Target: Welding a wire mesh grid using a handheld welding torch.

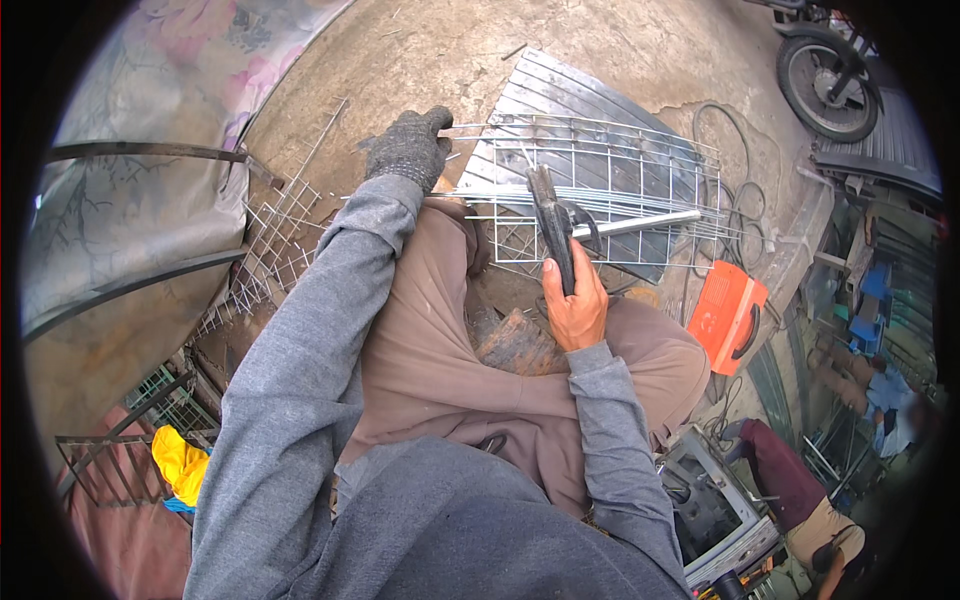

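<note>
The wire grid panel (600,190) lies flat on the corrugated sheet (560,95) ahead of my knees, its long axis left-right; my gloved left hand (408,148) presses its left edge, my bare right hand (574,305) is clenched around the electrode holder (552,225), which points up across the grid.

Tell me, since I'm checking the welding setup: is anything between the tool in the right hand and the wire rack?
Nothing visible. The right hand holds the dark welding holder, whose tip lies over the wire rack. The gloved left hand rests at the rack's left edge, off to the side.
</note>
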Available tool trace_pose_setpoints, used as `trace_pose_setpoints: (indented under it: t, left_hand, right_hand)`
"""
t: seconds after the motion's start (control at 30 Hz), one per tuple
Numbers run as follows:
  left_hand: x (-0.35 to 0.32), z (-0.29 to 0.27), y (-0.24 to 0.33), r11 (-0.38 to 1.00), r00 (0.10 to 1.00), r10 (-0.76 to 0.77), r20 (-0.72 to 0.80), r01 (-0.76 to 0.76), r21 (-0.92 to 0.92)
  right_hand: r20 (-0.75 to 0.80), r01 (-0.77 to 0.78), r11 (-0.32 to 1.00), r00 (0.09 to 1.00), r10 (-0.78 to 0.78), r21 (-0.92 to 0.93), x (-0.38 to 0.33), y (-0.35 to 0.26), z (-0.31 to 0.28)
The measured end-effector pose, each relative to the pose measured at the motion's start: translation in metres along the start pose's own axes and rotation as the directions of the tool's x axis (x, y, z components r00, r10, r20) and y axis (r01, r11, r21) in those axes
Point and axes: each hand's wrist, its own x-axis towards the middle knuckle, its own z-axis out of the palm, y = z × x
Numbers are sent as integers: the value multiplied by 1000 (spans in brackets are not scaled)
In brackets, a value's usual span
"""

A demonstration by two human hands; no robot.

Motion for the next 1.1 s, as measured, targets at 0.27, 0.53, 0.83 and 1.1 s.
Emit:
trace_pose_setpoints:
  t: [0.27, 0.53, 0.83, 1.1]
  left_hand:
    - [5, 4, -5, 1000, 1000, 5, -13, -5, 2]
    - [-1, 1, -8, 998, 999, 26, -28, -27, -57]
    - [-1, 6, -15, 995, 995, 101, -17, -101, -24]
    - [-22, -3, -20, 981, 981, 152, -117, -164, -99]
  right_hand:
    - [-6, 3, 1000, 1000, -3, -2, -1, 1, 1]
    - [-5, 6, 1000, 1000, -6, -5, 1, 0, 1]
    - [0, 35, 999, 999, -35, 7, 2, -1, 2]
    - [5, 78, 997, 997, -78, -5, 5, -3, 3]
